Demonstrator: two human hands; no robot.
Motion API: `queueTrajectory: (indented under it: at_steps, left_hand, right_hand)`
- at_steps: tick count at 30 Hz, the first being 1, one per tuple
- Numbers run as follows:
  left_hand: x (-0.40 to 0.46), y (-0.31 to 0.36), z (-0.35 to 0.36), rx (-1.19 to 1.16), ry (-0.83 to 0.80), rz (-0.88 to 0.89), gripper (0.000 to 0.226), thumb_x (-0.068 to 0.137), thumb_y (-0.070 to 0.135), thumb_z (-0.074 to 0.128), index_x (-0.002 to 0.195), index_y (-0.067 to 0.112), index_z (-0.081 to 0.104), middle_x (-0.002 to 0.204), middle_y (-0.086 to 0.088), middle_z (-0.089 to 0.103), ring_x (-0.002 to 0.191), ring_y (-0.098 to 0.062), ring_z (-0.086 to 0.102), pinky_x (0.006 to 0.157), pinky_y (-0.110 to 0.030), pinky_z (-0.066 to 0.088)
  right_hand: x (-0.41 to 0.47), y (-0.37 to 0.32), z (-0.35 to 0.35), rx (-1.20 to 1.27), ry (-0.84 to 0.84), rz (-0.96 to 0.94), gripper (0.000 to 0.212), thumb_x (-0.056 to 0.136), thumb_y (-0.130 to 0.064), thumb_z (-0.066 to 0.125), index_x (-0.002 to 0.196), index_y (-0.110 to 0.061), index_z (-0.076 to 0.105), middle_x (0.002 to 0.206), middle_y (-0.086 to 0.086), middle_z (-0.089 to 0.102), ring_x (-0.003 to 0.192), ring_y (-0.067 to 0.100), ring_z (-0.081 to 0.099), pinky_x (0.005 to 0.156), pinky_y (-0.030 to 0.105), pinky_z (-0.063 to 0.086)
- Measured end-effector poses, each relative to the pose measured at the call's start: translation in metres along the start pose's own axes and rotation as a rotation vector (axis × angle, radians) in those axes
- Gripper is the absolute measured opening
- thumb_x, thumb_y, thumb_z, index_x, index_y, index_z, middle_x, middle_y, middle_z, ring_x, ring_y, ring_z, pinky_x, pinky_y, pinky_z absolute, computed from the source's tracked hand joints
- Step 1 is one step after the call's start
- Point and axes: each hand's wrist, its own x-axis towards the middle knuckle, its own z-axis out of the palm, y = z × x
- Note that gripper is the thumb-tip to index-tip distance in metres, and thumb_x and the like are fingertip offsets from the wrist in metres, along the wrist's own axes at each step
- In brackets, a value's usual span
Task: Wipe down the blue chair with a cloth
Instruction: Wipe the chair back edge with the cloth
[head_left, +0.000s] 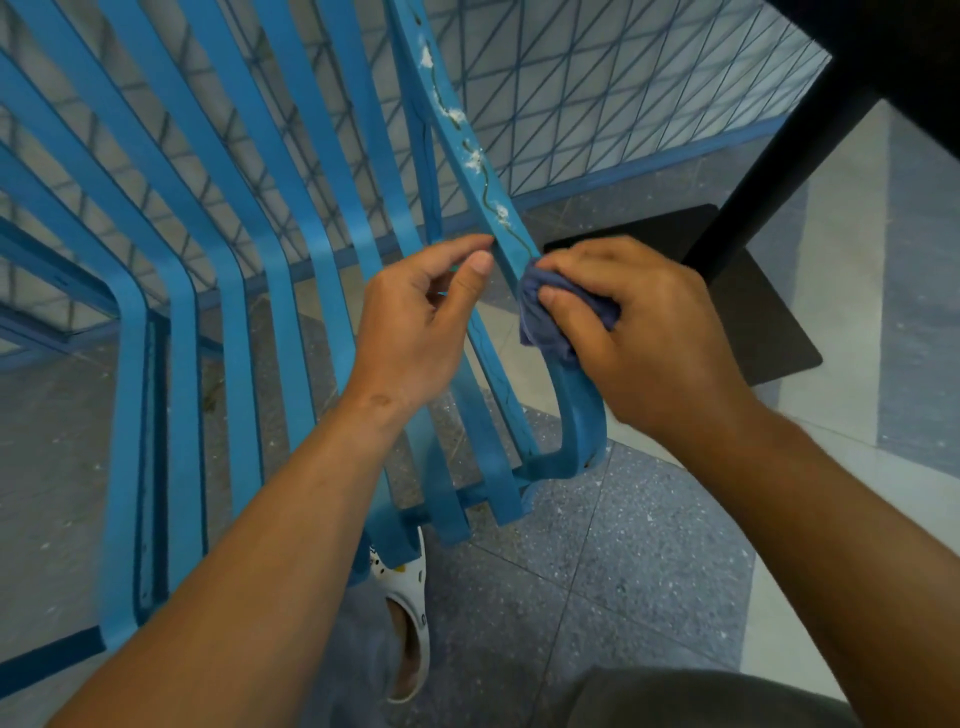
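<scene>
We are looking down at the blue slatted chair (218, 270), which is filling the left and middle of the view and standing on a speckled grey terrazzo floor (613, 561). Our right hand (639, 332) is clenching a bunched blue-grey cloth (550, 317) and pressing it against the chair's outer rail (467, 135), low down near its curved end. Above the cloth, white flecks and a thin dark squiggle are showing along that rail. Our left hand (421, 322) is hovering just beside the rail, fingers loosely curled, its grip holding nothing. A black pedestal base (769, 322) is sitting on the floor at right, and a white clog (410, 613) is showing below the seat
</scene>
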Motion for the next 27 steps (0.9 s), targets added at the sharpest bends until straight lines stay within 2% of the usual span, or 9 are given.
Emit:
queueTrajectory:
  at_steps: [3,9,11,13,16,18,23,27]
  left_hand:
    - [0.001,0.001,0.000,-0.013,-0.007,-0.017,0.030,0.101,0.031,0.059,0.126,0.018,0.070,0.115,0.010,0.073,0.104,-0.003,0.068,0.091,-0.029,0.056]
    - [-0.001,0.001,-0.001,-0.014,-0.027,-0.048,0.025,0.101,0.029,0.061,0.123,0.023,0.071,0.102,0.011,0.074,0.092,-0.009,0.069,0.078,-0.020,0.054]
    - [-0.002,0.003,0.001,-0.025,-0.012,-0.056,0.024,0.101,0.030,0.060,0.121,0.024,0.071,0.096,0.011,0.074,0.087,-0.013,0.070,0.074,-0.019,0.054]
    - [-0.003,0.005,0.004,-0.041,0.006,-0.062,0.022,0.102,0.029,0.059,0.119,0.022,0.071,0.092,0.010,0.073,0.084,-0.015,0.069,0.071,-0.018,0.053]
    - [-0.001,0.007,0.006,-0.056,0.027,-0.057,0.022,0.102,0.028,0.058,0.116,0.019,0.072,0.095,0.007,0.073,0.087,-0.015,0.070,0.077,-0.024,0.056]
    - [0.000,0.006,0.007,-0.058,0.030,-0.058,0.020,0.101,0.028,0.059,0.114,0.020,0.072,0.097,0.007,0.073,0.089,-0.015,0.070,0.080,-0.028,0.057]
    - [0.004,0.006,0.009,-0.068,0.032,-0.067,0.011,0.101,0.030,0.060,0.104,0.030,0.070,0.092,0.010,0.072,0.086,-0.014,0.070,0.075,-0.023,0.055]
    - [0.015,0.006,0.013,-0.123,0.089,-0.135,0.011,0.100,0.030,0.061,0.099,0.027,0.071,0.093,0.006,0.074,0.084,-0.017,0.071,0.072,-0.025,0.055]
  right_hand:
    - [0.010,0.001,0.001,0.004,-0.023,0.003,0.028,0.100,-0.028,0.061,0.125,-0.023,0.071,0.115,0.000,0.063,0.104,0.012,0.060,0.088,0.036,0.053]
    - [-0.006,-0.001,-0.027,0.003,-0.203,-0.023,0.032,0.093,-0.040,0.059,0.120,-0.031,0.072,0.105,-0.007,0.062,0.092,0.008,0.061,0.072,0.032,0.056]
    - [-0.003,0.000,-0.024,0.037,-0.177,-0.021,0.029,0.093,-0.037,0.061,0.118,-0.029,0.073,0.103,-0.007,0.064,0.091,0.007,0.063,0.071,0.031,0.057]
    - [0.004,0.001,-0.013,0.060,-0.094,-0.020,0.022,0.095,-0.030,0.066,0.116,-0.027,0.075,0.102,-0.004,0.065,0.092,0.006,0.063,0.076,0.031,0.056]
    - [0.015,0.002,0.003,0.071,-0.004,-0.004,0.022,0.098,-0.026,0.066,0.118,-0.024,0.075,0.105,0.000,0.068,0.096,0.008,0.063,0.084,0.033,0.054]
    - [0.016,0.002,0.003,0.066,-0.004,-0.004,0.023,0.098,-0.027,0.066,0.118,-0.024,0.074,0.106,0.000,0.068,0.097,0.009,0.064,0.085,0.036,0.055]
    - [-0.007,-0.001,-0.022,0.040,-0.136,0.000,0.029,0.092,-0.040,0.063,0.115,-0.026,0.075,0.103,-0.006,0.067,0.093,0.008,0.065,0.076,0.036,0.058]
    - [-0.011,0.000,-0.016,0.069,-0.078,0.020,0.027,0.093,-0.037,0.064,0.115,-0.026,0.075,0.105,-0.009,0.069,0.096,0.005,0.065,0.078,0.031,0.057]
